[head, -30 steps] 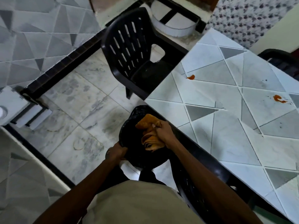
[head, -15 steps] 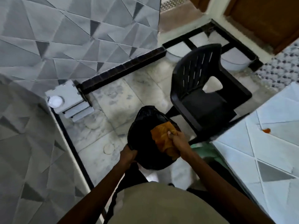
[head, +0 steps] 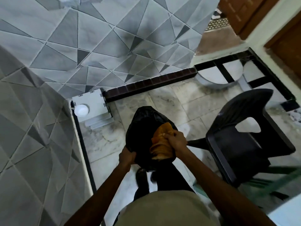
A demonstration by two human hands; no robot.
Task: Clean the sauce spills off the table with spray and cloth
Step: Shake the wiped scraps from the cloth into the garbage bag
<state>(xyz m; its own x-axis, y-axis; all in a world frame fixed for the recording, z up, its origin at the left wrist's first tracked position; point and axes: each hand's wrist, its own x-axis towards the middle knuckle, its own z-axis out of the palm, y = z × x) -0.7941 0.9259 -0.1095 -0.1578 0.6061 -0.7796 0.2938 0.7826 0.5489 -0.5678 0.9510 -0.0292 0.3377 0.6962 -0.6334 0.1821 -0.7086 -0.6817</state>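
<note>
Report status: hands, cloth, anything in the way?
Left hand grips the black bag at its rim. Right hand grips the orange cloth at the bag's mouth. Black chair to the right, clear of both hands.

- The floor (head: pixel 162 101) is pale marbled tile with grey smudges.
- A black plastic chair (head: pixel 241 144) stands on it at the right.
- A white box (head: pixel 91 101) sits in the far left corner, on stacked white slabs (head: pixel 99 123).
- A round white tub (head: pixel 216 79) stands far right, with black bars (head: pixel 225 73) across it.
- A pale corner of the table (head: pixel 286 211) shows near right.
</note>
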